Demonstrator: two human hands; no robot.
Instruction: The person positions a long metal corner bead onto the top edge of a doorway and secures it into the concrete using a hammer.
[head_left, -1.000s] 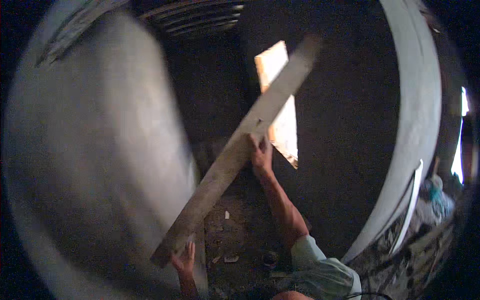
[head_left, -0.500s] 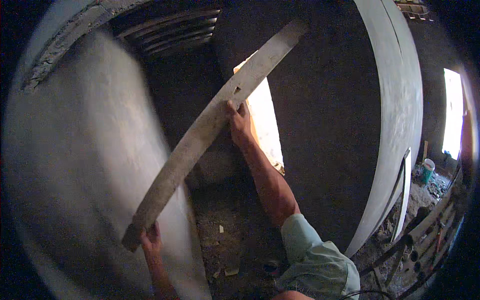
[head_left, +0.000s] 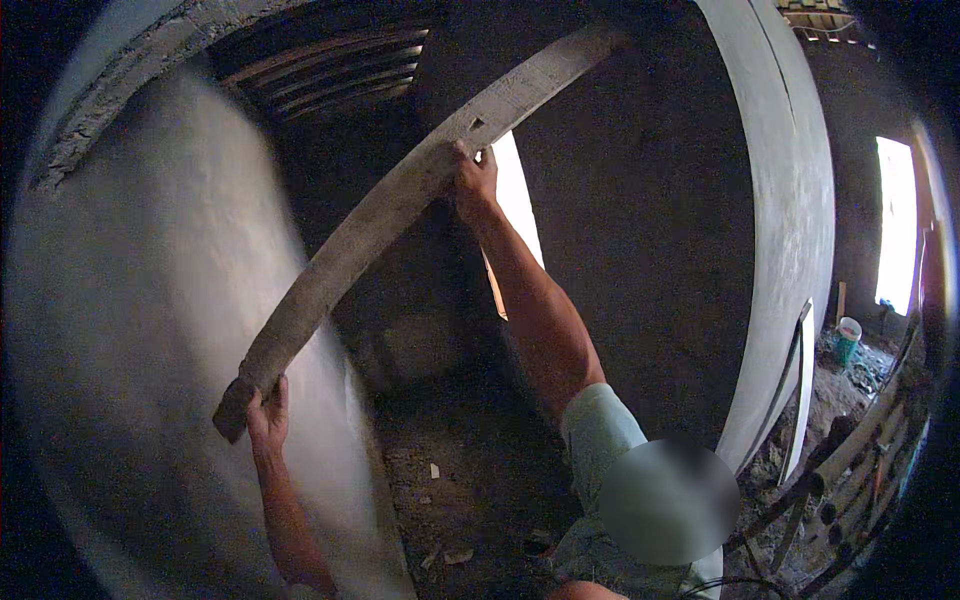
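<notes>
A long, narrow wooden board (head_left: 370,225), coated in grey dust, slants across the view from lower left to upper right. Near its lower end my left hand (head_left: 267,413) grips its edge, fingers closed. Farther up, around the middle, my right hand (head_left: 475,187) is wrapped round the lower edge, just below a small hole in the board. The board's lower end lies in front of the smooth plastered wall (head_left: 190,300) on the left; whether it touches the wall I cannot tell. Its far end fades against the dark wall.
A bright opening (head_left: 518,195) is behind my right arm. On the right stand a pale plastered pillar (head_left: 790,200), a leaning strip (head_left: 803,390), a green-and-white bucket (head_left: 848,340) and several stacked poles (head_left: 860,450). Bits of debris (head_left: 457,556) lie on the floor.
Both hands have lifted the board higher and slightly to the left, the lower end rising most. The board now slants less steeply. Both grips are kept.
</notes>
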